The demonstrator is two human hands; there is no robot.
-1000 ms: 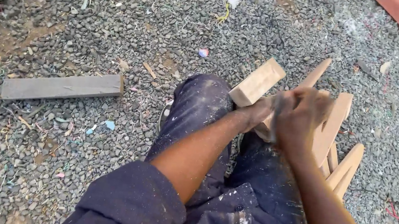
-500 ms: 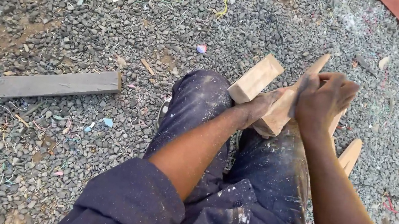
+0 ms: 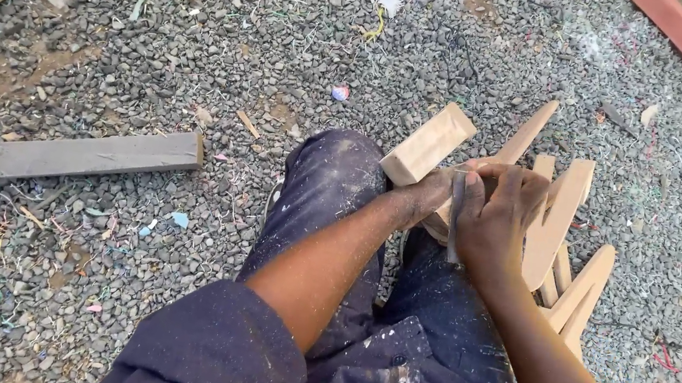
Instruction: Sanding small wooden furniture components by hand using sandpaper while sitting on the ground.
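The right hand is sliding back down from the far end of the pale rectangular wooden block, fingers curled over it. The left hand is gripping the block, propped on dark-trousered knees above gravel.

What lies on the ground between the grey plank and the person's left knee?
In the head view, only gravel with small litter lies between the grey plank and the left knee: a pale blue scrap and wood slivers.
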